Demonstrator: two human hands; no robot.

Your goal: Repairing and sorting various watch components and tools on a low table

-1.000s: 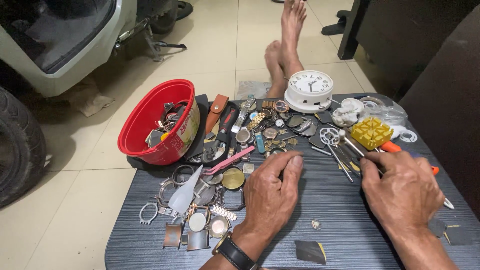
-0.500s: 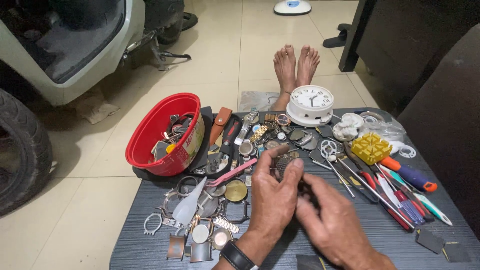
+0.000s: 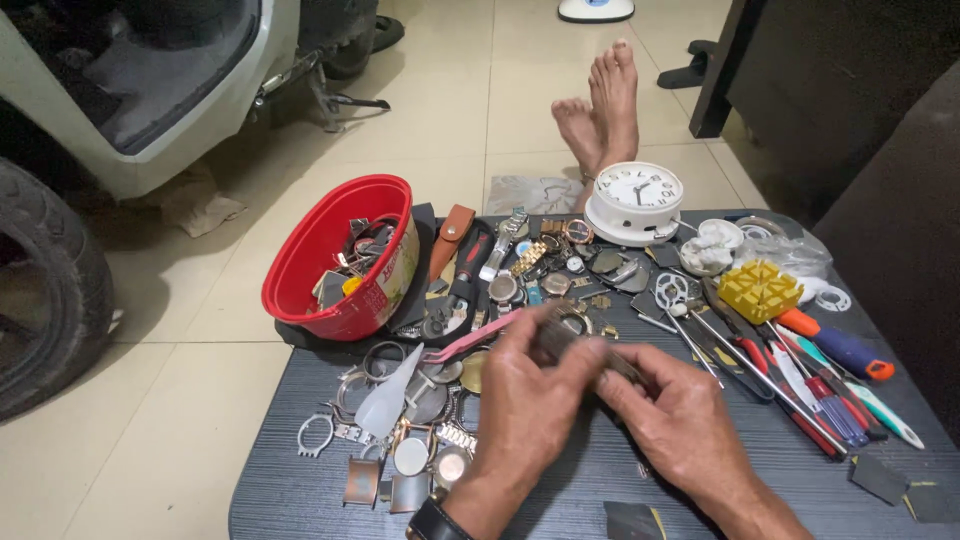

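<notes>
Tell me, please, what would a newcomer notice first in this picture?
Probably the two hands, left hand and right hand, meeting at the table's middle over a small dark object. Next, the red bowl of parts at the left edge, then the white clock at the far edge.

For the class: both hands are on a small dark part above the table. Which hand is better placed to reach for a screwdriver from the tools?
Probably the right hand: the screwdrivers lie just to its right, while the left hand sits nearer the watch cases and grips the small dark part.
</notes>
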